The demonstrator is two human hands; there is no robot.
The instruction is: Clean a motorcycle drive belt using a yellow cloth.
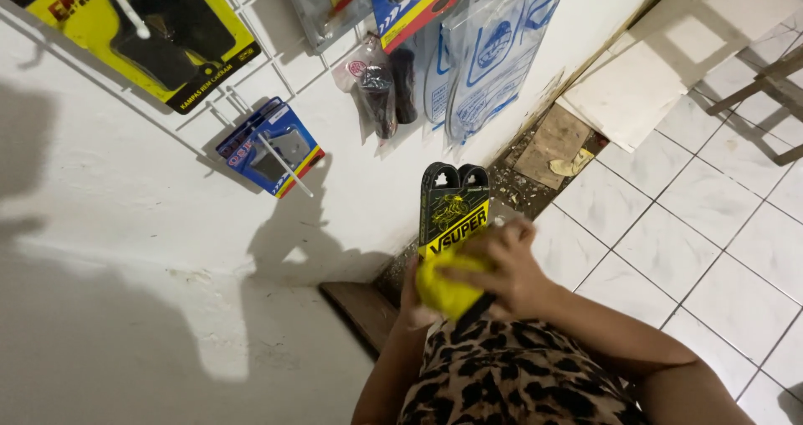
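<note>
A black drive belt in a yellow-and-black cardboard sleeve [452, 212] stands upright in front of me, close to the white wall. My left hand [411, 301] grips it from the left side, mostly hidden behind it. My right hand [502, 268] presses a yellow cloth [443, 287] against the lower part of the sleeve, fingers curled over the cloth. Both forearms rise from the bottom of the view over a leopard-print garment.
A white wire rack [276, 69] on the wall carries hanging packs: a yellow brake-pad card [142, 32], a blue card [272, 147], black grips in plastic [381, 94] and clear bags [493, 48]. White floor tiles [711, 224], loose tiles [652, 74] and rubble [556, 145] lie right.
</note>
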